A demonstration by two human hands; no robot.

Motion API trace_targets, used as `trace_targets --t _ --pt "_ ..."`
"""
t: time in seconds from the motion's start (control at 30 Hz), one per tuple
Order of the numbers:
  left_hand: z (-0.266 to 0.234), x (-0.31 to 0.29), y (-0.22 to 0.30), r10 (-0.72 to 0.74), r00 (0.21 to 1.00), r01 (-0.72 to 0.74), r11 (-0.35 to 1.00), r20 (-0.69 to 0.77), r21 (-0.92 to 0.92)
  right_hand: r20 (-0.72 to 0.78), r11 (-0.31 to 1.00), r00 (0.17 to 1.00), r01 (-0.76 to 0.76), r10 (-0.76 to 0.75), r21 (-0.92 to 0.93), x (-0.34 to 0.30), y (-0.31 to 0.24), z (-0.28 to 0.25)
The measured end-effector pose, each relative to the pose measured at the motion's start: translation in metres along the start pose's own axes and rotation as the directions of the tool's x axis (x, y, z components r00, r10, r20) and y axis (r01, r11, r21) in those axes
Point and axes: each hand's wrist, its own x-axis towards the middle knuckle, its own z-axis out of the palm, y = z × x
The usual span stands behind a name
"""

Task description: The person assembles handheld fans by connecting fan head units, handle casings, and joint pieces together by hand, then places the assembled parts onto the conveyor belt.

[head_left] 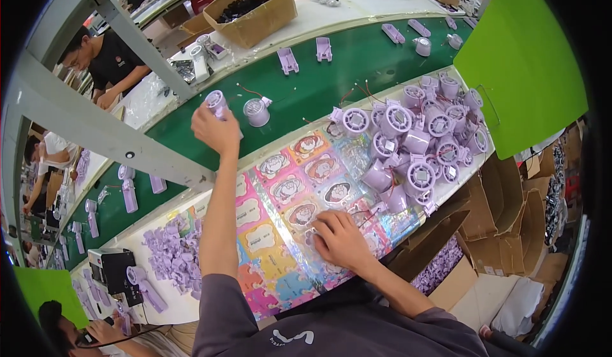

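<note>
My left hand [215, 127] reaches out over the green conveyor belt, its fingers closed round a lilac handheld fan [215, 98] with a round grilled head. Much of that fan is hidden by the hand. Just right of it on the belt lies a loose lilac fan head [257, 112] with thin wires. My right hand [341, 239] rests on the colourful cartoon-printed mat [268, 239], fingers apart and holding nothing. To its upper right is a heap of lilac fan heads [417, 141], several with red and black wires.
More lilac handle shells [324, 49] lie along the conveyor belt [319, 80]. A pile of small lilac parts [172, 255] sits left, beside a black box device [115, 275]. A grey metal post [121, 118] and green panel [519, 70] flank me. Co-workers sit at left.
</note>
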Motion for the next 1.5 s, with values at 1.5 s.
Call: trace_targets --t 1.5 --pt "-0.336 -0.199 -0.094 -0.391 0.92 0.355 0.799 0.031 -0.486 -0.314 -0.086 0.756 0.326 -0.575 0.941 0.058 -0.193 -0.126"
